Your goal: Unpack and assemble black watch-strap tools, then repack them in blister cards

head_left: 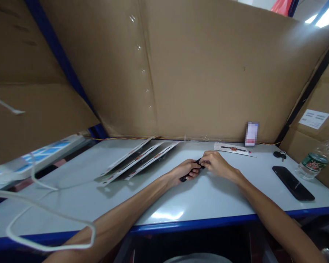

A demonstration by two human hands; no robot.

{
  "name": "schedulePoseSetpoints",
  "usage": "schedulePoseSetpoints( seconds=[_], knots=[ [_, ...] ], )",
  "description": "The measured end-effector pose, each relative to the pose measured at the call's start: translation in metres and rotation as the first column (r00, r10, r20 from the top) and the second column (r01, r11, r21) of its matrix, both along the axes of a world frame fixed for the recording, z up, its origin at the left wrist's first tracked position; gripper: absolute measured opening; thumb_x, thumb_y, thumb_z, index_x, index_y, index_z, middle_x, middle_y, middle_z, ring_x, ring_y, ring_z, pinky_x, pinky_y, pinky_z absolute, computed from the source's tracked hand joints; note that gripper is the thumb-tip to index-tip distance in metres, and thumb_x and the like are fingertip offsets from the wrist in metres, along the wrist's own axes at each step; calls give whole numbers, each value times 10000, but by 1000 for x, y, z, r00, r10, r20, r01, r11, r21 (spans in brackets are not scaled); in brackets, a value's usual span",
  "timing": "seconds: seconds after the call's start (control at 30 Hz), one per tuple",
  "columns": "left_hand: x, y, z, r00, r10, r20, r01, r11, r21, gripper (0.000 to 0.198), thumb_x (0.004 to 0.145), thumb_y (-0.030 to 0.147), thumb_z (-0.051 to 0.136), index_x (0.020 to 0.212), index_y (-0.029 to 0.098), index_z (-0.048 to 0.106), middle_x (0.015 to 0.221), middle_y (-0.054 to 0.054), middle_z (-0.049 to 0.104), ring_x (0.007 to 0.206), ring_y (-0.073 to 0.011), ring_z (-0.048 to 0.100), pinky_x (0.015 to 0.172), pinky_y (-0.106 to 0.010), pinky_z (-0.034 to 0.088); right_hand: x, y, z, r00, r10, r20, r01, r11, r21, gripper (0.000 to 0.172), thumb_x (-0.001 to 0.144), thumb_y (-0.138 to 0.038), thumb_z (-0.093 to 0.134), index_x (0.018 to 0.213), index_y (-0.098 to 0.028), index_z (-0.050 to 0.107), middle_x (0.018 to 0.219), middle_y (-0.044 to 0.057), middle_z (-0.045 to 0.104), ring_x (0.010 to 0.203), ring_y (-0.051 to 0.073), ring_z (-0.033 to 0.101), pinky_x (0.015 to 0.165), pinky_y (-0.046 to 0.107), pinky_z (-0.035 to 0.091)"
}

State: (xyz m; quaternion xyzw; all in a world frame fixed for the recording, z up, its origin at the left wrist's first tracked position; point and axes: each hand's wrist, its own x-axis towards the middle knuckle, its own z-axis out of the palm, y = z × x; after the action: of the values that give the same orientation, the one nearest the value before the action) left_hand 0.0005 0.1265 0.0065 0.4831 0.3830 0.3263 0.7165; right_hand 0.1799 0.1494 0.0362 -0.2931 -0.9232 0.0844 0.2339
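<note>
Near the middle of the tabletop [214, 197], both hands meet on a slim black strap [183, 178]. The left hand [185, 171] is curled around its lower length, and the right hand [218, 164] pinches the upper end with fingertips closed. The strap is held just above the surface, not laid on any card. Three printed cards [138, 160] lie fanned toward the far-left edge, and a single card [231, 148] bearing a similar strap sits by the far edge – so the work looks partway through. A phone [293, 182], keys [279, 155] and a water bottle [318, 159] sit at the right edge.
</note>
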Motion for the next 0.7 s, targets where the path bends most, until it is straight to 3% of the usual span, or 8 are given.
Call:
schedulePoseSetpoints(
  seconds=[0.33,0.7],
  knots=[
    [-2,-1,3,1000,2,-17,-2,1000,-26,206,712,206,620,726,191,415,591,93,312,409,-22,234,349,-145,103,-1,-5,2,999,28,38,-31,997,76,259,851,11,555,830,-174,736,862,56,621,860,168,544,786,274,409],
    [-5,2,1,1000,-6,26,8,998,-70,202,713,179,609,704,182,408,604,88,305,415,-18,229,332,-130,106,1,-7,8,988,49,148,-70,988,139,247,891,-29,547,778,-171,714,806,47,696,785,155,563,751,270,399]
  ],
)
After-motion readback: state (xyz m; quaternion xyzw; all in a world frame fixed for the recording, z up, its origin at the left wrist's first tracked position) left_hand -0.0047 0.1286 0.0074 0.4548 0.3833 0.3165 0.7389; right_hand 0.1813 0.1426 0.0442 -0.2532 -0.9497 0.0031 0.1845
